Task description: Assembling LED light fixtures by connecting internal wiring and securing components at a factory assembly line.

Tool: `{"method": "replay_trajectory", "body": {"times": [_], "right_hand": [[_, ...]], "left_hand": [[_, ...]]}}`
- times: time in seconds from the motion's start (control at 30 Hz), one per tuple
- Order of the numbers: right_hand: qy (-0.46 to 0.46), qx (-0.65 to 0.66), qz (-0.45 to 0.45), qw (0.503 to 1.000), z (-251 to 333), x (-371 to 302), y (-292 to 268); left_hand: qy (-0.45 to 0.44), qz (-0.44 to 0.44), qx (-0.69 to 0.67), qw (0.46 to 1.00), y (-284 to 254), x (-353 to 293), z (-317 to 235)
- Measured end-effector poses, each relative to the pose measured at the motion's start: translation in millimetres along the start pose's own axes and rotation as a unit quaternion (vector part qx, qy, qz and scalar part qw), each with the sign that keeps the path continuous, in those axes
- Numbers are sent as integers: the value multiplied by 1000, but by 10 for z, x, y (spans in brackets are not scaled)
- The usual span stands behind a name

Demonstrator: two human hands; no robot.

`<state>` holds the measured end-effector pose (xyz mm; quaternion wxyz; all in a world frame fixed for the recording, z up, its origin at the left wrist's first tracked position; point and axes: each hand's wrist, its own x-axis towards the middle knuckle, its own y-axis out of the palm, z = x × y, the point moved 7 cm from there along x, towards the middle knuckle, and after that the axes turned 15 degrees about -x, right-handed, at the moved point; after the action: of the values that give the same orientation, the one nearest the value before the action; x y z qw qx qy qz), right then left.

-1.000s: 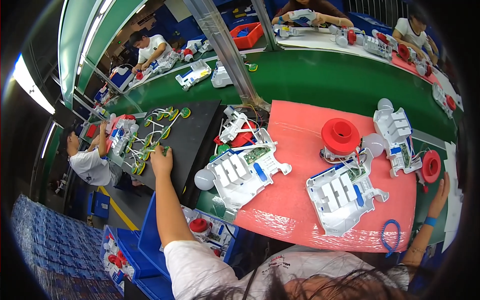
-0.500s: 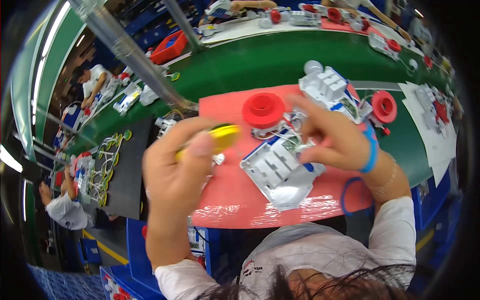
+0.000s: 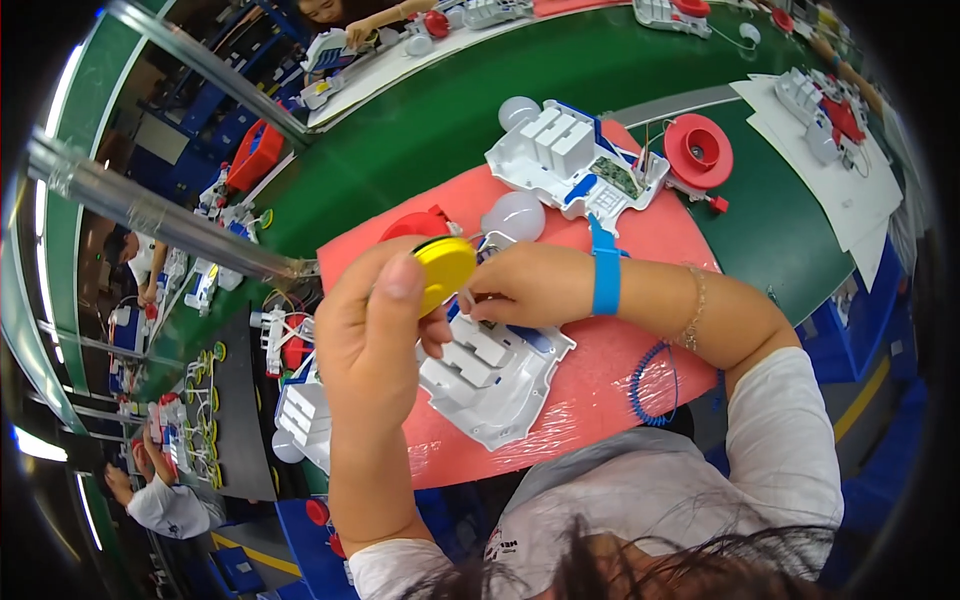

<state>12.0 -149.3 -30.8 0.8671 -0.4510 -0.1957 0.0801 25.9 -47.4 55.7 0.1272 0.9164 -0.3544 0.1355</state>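
My left hand (image 3: 370, 325) is closed on a round yellow disc (image 3: 447, 272) with a dark rim, gripped between thumb and fingers. Close beside it, my right hand (image 3: 535, 285) has its fingertips pinched together just right of the disc; what they hold is too small to make out. Below both hands a white plastic housing (image 3: 505, 395) with raised block shapes lies on the pink mat (image 3: 610, 360); my hands cover its upper part. Behind the right hand sits a white rounded dome (image 3: 516, 216). A red round part (image 3: 408, 228) is mostly hidden behind the left hand.
Another white housing (image 3: 545, 150) with a circuit board lies at the mat's far edge, beside a red flanged ring (image 3: 698, 150). A blue coiled cord (image 3: 652, 385) hangs near my right arm. A metal post (image 3: 170, 225) stands left; yellow discs (image 3: 208, 420) lie on a dark surface.
My view has shifted. The right hand has come left across the housing and now meets the left hand by the yellow disc. Its spread fingers have drawn together.
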Motion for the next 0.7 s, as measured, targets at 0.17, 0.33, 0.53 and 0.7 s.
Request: {"method": "replay_trajectory", "body": {"times": [0.17, 0.33, 0.53, 0.7], "right_hand": [[-31, -31, 13, 999, -153, -13, 60], [-89, -69, 73, 991, -262, 74, 279], [-121, -132, 123, 976, -241, 101, 364], [-149, -150, 131, 969, -167, 94, 342]], "left_hand": [[-21, -2, -12, 1000, 12, 7, 68], [-87, -14, 27, 996, -173, -62, 357], [-80, -55, 12, 995, -310, -146, 379], [-70, -66, 2, 995, -458, -215, 428]]}}
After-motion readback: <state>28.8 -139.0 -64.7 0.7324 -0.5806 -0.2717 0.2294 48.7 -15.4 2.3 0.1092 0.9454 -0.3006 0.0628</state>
